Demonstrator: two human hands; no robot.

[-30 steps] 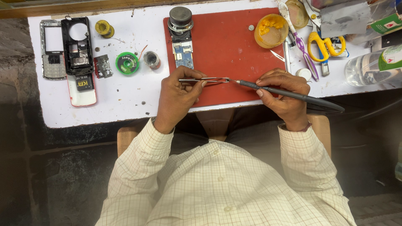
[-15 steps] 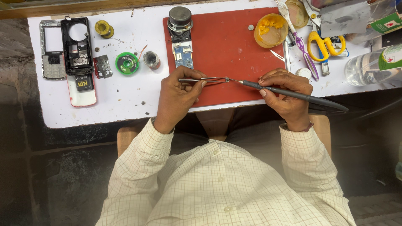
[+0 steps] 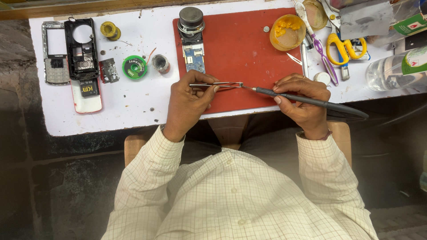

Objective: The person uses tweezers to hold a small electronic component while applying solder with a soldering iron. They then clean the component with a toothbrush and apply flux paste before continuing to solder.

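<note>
I see my left hand point(image 3: 189, 104) pinching thin tweezers point(image 3: 216, 84), whose tips point toward 3 o'clock over the red mat point(image 3: 235, 49). My right hand point(image 3: 302, 100) is closed around a dark soldering iron point(image 3: 311, 101) like a pen; its tip meets the tweezer tips near the mat's lower middle. I cannot tell what the tweezers grip. At 12 o'clock from my left hand lies a blue board point(image 3: 195, 58). At 10 o'clock on the white table point(image 3: 133, 106) are 2 phone shells point(image 3: 69, 55). Yellow scissors point(image 3: 344, 46) lie at 1 o'clock.
</note>
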